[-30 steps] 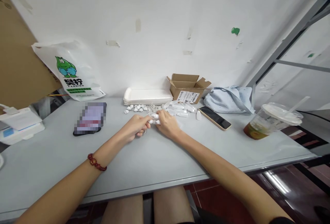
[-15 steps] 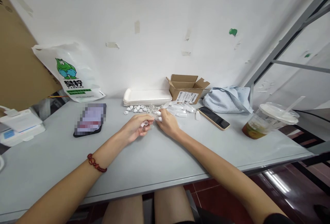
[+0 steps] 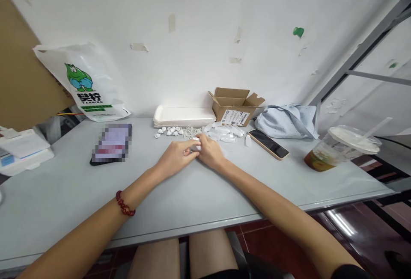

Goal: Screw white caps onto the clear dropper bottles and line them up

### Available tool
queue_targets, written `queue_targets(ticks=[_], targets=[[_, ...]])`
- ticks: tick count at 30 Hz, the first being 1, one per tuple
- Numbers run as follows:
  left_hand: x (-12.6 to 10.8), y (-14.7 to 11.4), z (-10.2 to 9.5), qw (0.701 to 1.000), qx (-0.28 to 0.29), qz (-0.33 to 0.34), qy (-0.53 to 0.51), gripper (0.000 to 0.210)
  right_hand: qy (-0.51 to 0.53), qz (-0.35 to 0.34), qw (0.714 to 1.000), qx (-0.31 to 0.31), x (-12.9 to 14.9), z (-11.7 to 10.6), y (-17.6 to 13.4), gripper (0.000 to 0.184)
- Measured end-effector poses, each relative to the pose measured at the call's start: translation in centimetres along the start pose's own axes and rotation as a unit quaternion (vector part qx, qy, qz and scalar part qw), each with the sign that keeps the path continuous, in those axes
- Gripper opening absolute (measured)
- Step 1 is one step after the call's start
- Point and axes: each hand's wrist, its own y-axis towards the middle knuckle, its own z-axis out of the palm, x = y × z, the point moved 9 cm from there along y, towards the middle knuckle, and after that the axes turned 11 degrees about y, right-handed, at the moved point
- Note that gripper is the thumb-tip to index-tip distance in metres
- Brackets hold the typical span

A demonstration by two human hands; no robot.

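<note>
My left hand (image 3: 176,157) and my right hand (image 3: 210,152) meet above the front of the small parts, fingers closed and tips together. Between them shows a small white plastic piece (image 3: 196,146), mostly covered by the fingers of my right hand. A sliver of white at the fingers of my left hand belongs to a small white cap, largely hidden now. Just beyond my left hand lie several white caps (image 3: 169,131). Thin pale loops (image 3: 192,132) are heaped behind the fingertips. Clear plastic tubes (image 3: 221,132) with white ends lie behind my right hand.
Stacked white trays (image 3: 186,117) and an open cardboard box (image 3: 234,107) line the wall. At right are a phone (image 3: 269,144), a light-blue cloth bag (image 3: 285,121) and a lidded drink cup (image 3: 330,150). Another phone (image 3: 111,143) and a white plastic bag (image 3: 86,86) are at left.
My left hand has moved right and turned over, bringing its fingers against those of my right hand. The white cap in it is now mostly hidden. The view has shifted slightly.
</note>
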Motion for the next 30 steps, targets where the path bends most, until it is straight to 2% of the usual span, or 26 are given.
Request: queue_targets(ticks=[6, 10, 14, 19, 25, 30], targets=[[-0.35, 0.00, 0.28, 0.997, 0.036, 0.022, 0.065, 0.027, 0.014, -0.024, 1.000, -0.003, 0.44, -0.09, -0.16, 0.042], [-0.62, -0.12, -0.38, 0.994, 0.047, 0.038, 0.089, 0.025, 0.014, -0.004, 1.000, 0.001, 0.24, -0.44, -0.08, 0.039], [-0.42, -0.13, -0.50, 0.991, 0.061, 0.038, 0.114, 0.021, 0.001, -0.005, 0.999, 0.031, 0.59, -0.57, 0.06, 0.035], [-0.33, -0.14, 0.02, 0.985, 0.083, 0.032, 0.150, 0.019, -0.023, -0.018, 0.997, 0.067, 1.03, -0.48, 0.06, 0.038], [-0.25, -0.19, 0.03, 0.987, 0.091, 0.008, 0.133, 0.016, -0.015, -0.029, 0.997, 0.067, 0.89, -0.15, 0.06, 0.038], [0.02, -0.10, -0.10, 0.993, 0.072, -0.002, 0.091, 0.015, -0.010, -0.033, 0.998, 0.056, 0.84, -0.19, 0.08, 0.039]])
